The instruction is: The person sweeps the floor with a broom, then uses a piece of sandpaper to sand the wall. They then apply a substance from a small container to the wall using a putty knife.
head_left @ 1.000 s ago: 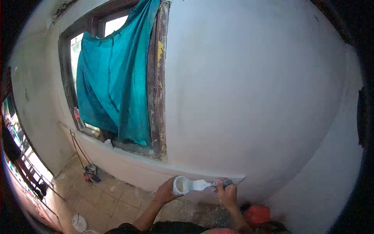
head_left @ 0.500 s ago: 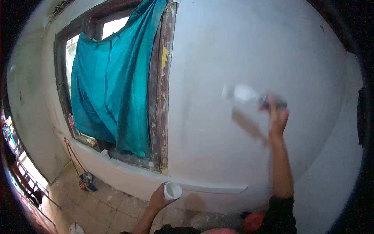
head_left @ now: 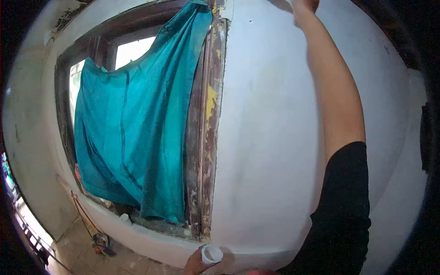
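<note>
My left hand (head_left: 195, 263) is wrapped round a small white cup (head_left: 212, 254) at the bottom of the view, its open top facing me and whitish inside. My right arm reaches high up the white wall (head_left: 270, 137), and my right hand (head_left: 306, 9) is cut off by the top edge. The visible part of that hand looks closed. The paintbrush it held a moment earlier lies beyond the frame; a dark shadow falls on the wall beside the hand.
Left of the wall, a teal cloth (head_left: 133, 137) hangs over a window with a worn wooden frame (head_left: 208, 151). A white cup (head_left: 125, 218) stands on the sill. Long-handled tools (head_left: 94, 233) lean over the tiled floor (head_left: 126, 262) at lower left.
My right hand has risen from mid-wall to the top edge, taking the paintbrush out of view. The view has tilted upward, so my left hand and the cup appear lower.
</note>
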A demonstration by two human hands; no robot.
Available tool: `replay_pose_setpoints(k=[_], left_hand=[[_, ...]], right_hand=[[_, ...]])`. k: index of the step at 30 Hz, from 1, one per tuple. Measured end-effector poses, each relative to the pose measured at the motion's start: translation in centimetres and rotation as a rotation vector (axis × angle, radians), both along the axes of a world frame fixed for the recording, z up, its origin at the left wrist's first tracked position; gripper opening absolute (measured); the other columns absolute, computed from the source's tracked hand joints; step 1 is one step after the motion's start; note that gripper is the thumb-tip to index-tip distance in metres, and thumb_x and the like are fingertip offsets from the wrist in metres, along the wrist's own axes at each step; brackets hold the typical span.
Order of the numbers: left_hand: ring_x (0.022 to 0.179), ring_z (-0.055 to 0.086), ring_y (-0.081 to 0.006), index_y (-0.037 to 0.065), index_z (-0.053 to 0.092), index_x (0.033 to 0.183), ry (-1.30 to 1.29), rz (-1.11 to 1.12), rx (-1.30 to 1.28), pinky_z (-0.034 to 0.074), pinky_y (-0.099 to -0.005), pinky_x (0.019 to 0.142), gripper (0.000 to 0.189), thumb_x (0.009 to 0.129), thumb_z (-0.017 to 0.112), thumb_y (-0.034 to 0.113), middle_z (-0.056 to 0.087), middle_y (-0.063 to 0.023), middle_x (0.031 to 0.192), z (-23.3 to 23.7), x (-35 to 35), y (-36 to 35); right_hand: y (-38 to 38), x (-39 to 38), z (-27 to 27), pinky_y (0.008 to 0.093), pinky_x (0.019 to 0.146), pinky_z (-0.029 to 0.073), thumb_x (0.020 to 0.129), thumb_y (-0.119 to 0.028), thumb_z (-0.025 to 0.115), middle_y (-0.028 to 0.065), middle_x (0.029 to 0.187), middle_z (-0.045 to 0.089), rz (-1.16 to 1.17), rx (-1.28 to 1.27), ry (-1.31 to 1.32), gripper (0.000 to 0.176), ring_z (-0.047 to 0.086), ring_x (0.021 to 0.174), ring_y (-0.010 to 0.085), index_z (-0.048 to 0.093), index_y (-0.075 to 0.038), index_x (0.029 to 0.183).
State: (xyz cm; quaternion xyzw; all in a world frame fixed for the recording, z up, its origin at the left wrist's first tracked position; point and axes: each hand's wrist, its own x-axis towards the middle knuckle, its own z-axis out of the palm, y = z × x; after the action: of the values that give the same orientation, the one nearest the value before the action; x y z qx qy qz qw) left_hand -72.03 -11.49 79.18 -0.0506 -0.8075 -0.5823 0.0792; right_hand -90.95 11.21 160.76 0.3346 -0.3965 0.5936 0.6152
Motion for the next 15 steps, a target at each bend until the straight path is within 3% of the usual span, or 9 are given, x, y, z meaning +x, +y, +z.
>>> replay_pose_setpoints(k=[1,3,4,6,9,11,12,14,15], left_hand=[[0.123,0.065,-0.0309,0.004,0.050,0.143,-0.001,-0.002,0.008,0.051,-0.0429,0.105,0.094,0.068,0.095,0.039,0.068,-0.0162,0.129,0.1,-0.6,-0.4],[0.123,0.064,-0.0308,0.004,0.050,0.143,0.000,0.004,0.015,0.051,-0.0429,0.105,0.094,0.068,0.095,0.039,0.067,-0.0161,0.130,0.5,-1.9,-1.5],[0.123,0.064,-0.0307,0.004,0.050,0.144,-0.001,0.008,0.017,0.051,-0.0429,0.105,0.094,0.068,0.095,0.039,0.067,-0.0161,0.130,0.5,-2.5,-1.9],[0.124,0.064,-0.0306,0.005,0.050,0.144,-0.006,0.018,0.019,0.050,-0.0428,0.105,0.094,0.069,0.095,0.038,0.067,-0.0160,0.130,0.6,-3.5,-2.8],[0.124,0.063,-0.0304,0.005,0.049,0.144,-0.007,0.024,0.015,0.050,-0.0428,0.106,0.094,0.069,0.095,0.038,0.066,-0.0160,0.131,0.5,-4.6,-3.7],[0.125,0.063,-0.0303,0.005,0.049,0.144,-0.004,0.019,0.013,0.050,-0.0427,0.106,0.094,0.069,0.095,0.038,0.066,-0.0159,0.131,0.6,-5.3,-3.9],[0.125,0.062,-0.0302,0.005,0.049,0.145,-0.002,0.012,0.014,0.050,-0.0427,0.106,0.094,0.069,0.095,0.037,0.066,-0.0159,0.132,0.6,-5.4,-3.7],[0.125,0.062,-0.0301,0.005,0.049,0.145,-0.003,-0.001,0.013,0.050,-0.0427,0.106,0.094,0.069,0.095,0.037,0.066,-0.0158,0.132,0.4,-5.9,-3.2],[0.125,0.062,-0.0300,0.005,0.049,0.145,-0.001,-0.007,0.013,0.050,-0.0427,0.106,0.094,0.070,0.095,0.037,0.065,-0.0158,0.132,0.4,-6.1,-2.9]], right_hand=[[-0.2,-0.5,0.3,0.0404,0.067,0.057,0.097,-0.029,0.068,0.0124,0.079,0.076,-0.002,-0.006,0.002,0.029,0.075,0.072,0.0281,0.072,-0.001,0.090],[-0.2,-1.3,0.9,0.0405,0.069,0.057,0.096,-0.030,0.069,0.0161,0.079,0.075,-0.437,-0.077,-0.016,0.030,0.074,0.072,0.0292,0.073,-0.001,0.090],[1.1,-1.8,1.2,0.0425,0.072,0.057,0.094,-0.030,0.069,0.0214,0.082,0.075,-0.508,-0.117,0.117,0.032,0.074,0.078,0.0318,0.072,0.002,0.089],[5.4,-1.8,2.3,0.0443,0.075,0.056,0.094,-0.029,0.067,0.0241,0.087,0.074,-0.755,-0.131,0.106,0.033,0.074,0.087,0.0360,0.072,0.003,0.092],[9.6,0.8,0.9,0.0460,0.076,0.055,0.095,-0.029,0.064,0.0264,0.090,0.074,-0.881,-0.191,0.048,0.035,0.073,0.092,0.0398,0.071,0.005,0.093],[12.6,0.6,1.4,0.0466,0.077,0.055,0.098,-0.029,0.060,0.0266,0.094,0.074,-1.136,-0.184,0.188,0.036,0.072,0.094,0.0414,0.072,0.004,0.096],[12.4,0.2,1.4,0.0466,0.077,0.055,0.098,-0.029,0.060,0.0266,0.094,0.074,-1.145,-0.177,0.186,0.036,0.072,0.094,0.0414,0.072,0.004,0.096],[10.5,-1.0,0.9,0.0466,0.080,0.055,0.099,-0.028,0.059,0.0255,0.099,0.074,-1.076,0.050,0.445,0.033,0.072,0.095,0.0419,0.072,0.002,0.098],[9.0,-1.7,0.5,0.0460,0.080,0.055,0.100,-0.027,0.058,0.0245,0.100,0.074,-1.015,0.142,0.386,0.031,0.072,0.095,0.0410,0.072,0.001,0.099]])
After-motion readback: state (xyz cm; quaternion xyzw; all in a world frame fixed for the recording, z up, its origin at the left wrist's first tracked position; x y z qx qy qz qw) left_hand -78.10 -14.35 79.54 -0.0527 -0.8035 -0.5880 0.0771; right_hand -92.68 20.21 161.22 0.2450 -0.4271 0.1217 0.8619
